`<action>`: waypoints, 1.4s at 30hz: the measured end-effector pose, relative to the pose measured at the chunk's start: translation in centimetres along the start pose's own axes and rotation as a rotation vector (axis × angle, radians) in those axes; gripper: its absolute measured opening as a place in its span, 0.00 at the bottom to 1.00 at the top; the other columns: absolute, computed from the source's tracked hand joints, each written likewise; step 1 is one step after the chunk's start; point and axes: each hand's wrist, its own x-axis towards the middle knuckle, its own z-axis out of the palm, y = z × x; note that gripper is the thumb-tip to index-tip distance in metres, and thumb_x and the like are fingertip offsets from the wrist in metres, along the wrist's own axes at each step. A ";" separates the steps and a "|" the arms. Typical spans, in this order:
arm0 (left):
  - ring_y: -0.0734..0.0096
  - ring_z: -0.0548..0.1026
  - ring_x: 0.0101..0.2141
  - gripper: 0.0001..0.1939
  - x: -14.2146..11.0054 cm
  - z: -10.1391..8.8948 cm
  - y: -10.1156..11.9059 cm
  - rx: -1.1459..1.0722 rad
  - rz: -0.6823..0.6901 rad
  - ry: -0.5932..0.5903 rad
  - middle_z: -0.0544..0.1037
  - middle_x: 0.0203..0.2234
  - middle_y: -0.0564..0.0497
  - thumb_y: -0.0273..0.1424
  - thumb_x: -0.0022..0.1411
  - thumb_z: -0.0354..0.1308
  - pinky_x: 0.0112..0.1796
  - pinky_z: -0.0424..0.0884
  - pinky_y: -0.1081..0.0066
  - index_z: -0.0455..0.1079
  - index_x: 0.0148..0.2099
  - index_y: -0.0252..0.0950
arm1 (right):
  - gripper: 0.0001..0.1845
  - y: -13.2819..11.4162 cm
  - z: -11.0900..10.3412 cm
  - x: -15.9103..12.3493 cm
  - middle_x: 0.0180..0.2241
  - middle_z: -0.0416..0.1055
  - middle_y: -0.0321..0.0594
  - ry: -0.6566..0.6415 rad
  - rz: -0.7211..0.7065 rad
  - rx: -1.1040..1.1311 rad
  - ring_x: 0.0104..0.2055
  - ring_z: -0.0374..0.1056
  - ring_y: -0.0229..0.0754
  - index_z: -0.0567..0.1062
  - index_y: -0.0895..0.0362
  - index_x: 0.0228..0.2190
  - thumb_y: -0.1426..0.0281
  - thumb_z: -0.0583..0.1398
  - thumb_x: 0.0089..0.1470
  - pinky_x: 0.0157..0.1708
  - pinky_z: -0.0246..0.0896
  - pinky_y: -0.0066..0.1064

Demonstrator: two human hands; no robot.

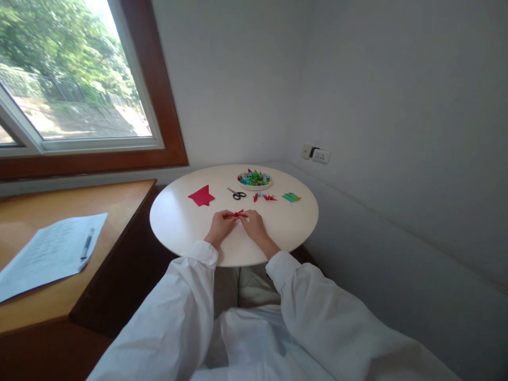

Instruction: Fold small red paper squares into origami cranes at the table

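Between my two hands, low over the near half of the round white table [178, 225], is a small folded red paper piece [239, 212], perhaps an origami crane. My left hand [222, 225] pinches its left side. The fingers of my right hand [254, 224] close on its right side, hiding part of it. Just beyond my hands lie black-handled scissors [237, 195], blades toward the far left. Several small folded red paper pieces [269, 198] rest to their right. Red paper sheets [202, 196] are spread in an overlapping pile on the left.
A white oval dish [256, 188] heaped with colourful folded paper stands at the table's far side. Green and blue paper squares [291, 197] lie at the right. On a wooden desk [115, 203] to the left are a written sheet [47, 251] and a pen [87, 243]. Walls border the table.
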 end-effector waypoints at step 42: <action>0.66 0.76 0.26 0.05 -0.3 -0.2 0.6 -0.011 0.036 -0.081 0.78 0.21 0.49 0.27 0.42 0.62 0.33 0.70 0.67 0.70 0.25 0.33 | 0.08 0.2 0.2 0.2 0.32 0.76 0.42 -0.010 0.145 0.402 0.35 0.71 0.40 0.74 0.59 0.30 0.77 0.58 0.44 0.39 0.65 0.32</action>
